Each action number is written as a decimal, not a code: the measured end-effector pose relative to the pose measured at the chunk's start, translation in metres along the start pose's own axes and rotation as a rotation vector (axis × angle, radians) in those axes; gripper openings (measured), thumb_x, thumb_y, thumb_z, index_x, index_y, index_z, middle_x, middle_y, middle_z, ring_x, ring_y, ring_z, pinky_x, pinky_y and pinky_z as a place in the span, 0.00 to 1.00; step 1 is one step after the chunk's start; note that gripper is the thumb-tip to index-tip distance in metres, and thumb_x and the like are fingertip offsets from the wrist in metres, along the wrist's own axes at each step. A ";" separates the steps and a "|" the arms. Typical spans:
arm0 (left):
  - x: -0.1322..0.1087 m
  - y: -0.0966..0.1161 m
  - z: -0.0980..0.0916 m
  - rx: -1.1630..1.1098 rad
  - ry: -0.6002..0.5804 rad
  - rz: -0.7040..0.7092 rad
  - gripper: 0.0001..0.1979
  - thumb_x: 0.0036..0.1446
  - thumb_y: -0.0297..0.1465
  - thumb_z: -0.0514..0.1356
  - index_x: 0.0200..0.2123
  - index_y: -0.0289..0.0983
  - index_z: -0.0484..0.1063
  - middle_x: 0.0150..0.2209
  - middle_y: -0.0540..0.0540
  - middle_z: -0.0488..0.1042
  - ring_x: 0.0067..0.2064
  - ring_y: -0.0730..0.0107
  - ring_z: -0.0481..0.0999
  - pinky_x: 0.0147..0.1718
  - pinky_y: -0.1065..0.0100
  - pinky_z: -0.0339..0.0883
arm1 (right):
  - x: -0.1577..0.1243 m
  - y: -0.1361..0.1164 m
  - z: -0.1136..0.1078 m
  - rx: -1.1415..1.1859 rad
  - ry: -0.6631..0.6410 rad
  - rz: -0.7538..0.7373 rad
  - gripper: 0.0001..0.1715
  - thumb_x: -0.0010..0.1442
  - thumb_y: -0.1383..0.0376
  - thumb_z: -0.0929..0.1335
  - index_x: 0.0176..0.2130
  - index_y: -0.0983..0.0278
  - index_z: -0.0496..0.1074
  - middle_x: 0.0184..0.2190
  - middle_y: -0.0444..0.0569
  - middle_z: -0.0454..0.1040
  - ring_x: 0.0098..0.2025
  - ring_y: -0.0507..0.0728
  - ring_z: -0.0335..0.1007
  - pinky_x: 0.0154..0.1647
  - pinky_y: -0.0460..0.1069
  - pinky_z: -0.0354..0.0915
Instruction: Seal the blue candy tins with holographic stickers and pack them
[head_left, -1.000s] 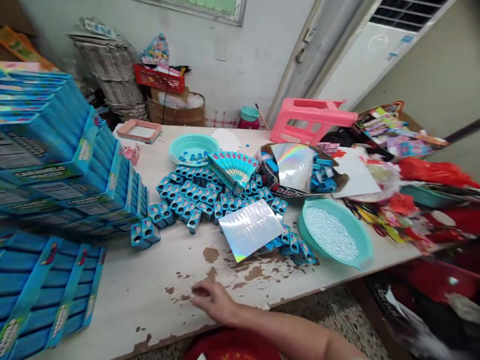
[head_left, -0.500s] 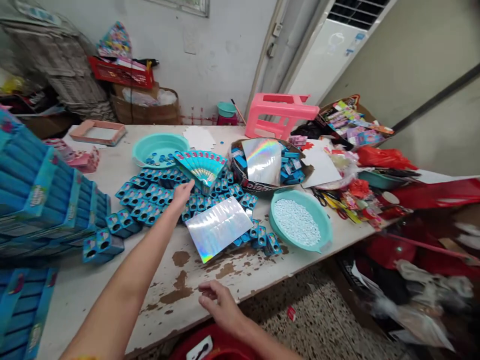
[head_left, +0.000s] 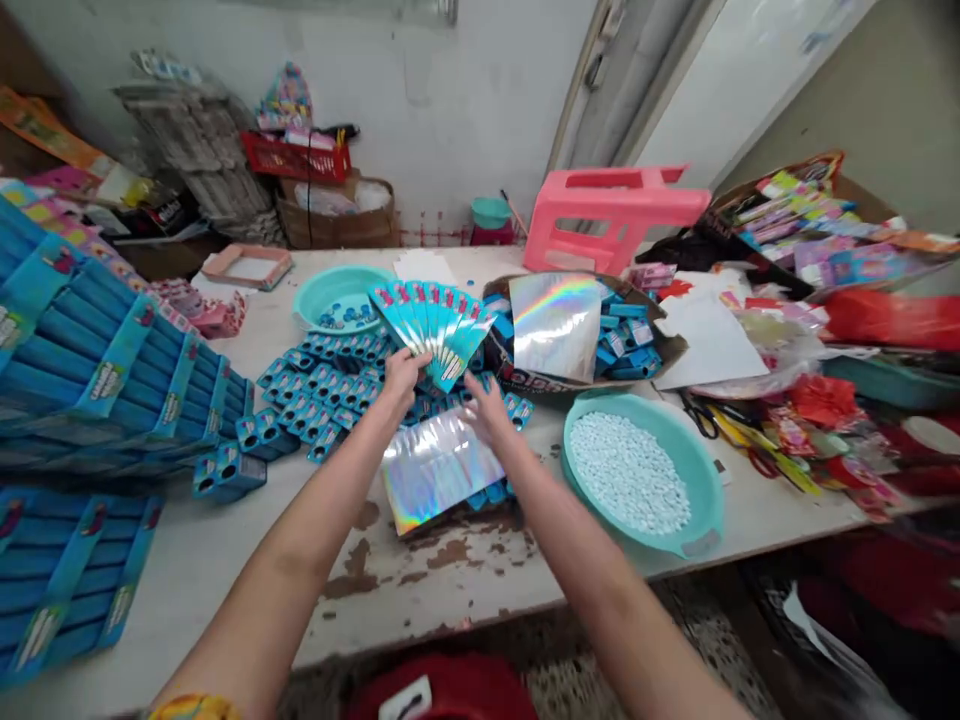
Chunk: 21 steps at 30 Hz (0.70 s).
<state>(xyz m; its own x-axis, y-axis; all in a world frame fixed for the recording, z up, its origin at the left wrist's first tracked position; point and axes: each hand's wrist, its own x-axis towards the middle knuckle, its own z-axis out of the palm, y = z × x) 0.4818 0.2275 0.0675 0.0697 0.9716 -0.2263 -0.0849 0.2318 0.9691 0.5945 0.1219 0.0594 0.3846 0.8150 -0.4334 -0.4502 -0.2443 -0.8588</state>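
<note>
My left hand is closed on the lower left part of a spread fan of teal printed cards, held above several small blue boxes with round holes. My right hand is close to the fan's lower right edge, its fingers apart; whether they touch the cards I cannot tell. Under the right hand, a shiny silver holographic sheet rests on some of the blue boxes.
Tall stacks of blue display boxes stand at left. A teal basin of white pellets sits right, a teal basin with blue pieces behind. A carton holds blue boxes. Scissors and a pink stool are farther right.
My right hand has moved up and forward from the table's front edge to beside the fan. The left hand has closed on the card fan and raised it slightly. The view has shifted.
</note>
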 end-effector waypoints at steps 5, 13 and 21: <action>-0.030 0.009 0.003 0.074 -0.163 0.192 0.15 0.43 0.39 0.64 0.20 0.34 0.64 0.20 0.54 0.62 0.23 0.79 0.62 0.21 0.76 0.61 | 0.039 -0.006 0.025 0.189 -0.234 -0.110 0.45 0.37 0.56 0.77 0.53 0.55 0.62 0.46 0.45 0.75 0.39 0.57 0.73 0.36 0.52 0.72; -0.062 0.019 -0.015 0.066 0.087 0.333 0.15 0.51 0.41 0.57 0.23 0.35 0.64 0.24 0.53 0.62 0.26 0.78 0.63 0.24 0.76 0.65 | 0.048 0.011 0.031 0.116 -0.085 -0.071 0.48 0.44 0.57 0.74 0.59 0.59 0.54 0.46 0.49 0.73 0.35 0.53 0.73 0.33 0.50 0.72; -0.183 0.017 -0.131 0.899 0.570 0.301 0.18 0.56 0.41 0.53 0.19 0.37 0.57 0.18 0.53 0.53 0.22 0.76 0.54 0.23 0.73 0.48 | 0.060 0.039 0.001 -0.344 0.046 -0.208 0.42 0.46 0.54 0.71 0.57 0.66 0.59 0.55 0.59 0.64 0.47 0.59 0.68 0.41 0.52 0.69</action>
<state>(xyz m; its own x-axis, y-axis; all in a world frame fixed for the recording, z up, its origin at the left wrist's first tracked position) 0.3372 0.0602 0.1122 -0.3205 0.9157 0.2423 0.7476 0.0875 0.6583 0.5991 0.1618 -0.0001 0.4784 0.8431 -0.2456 -0.0658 -0.2444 -0.9674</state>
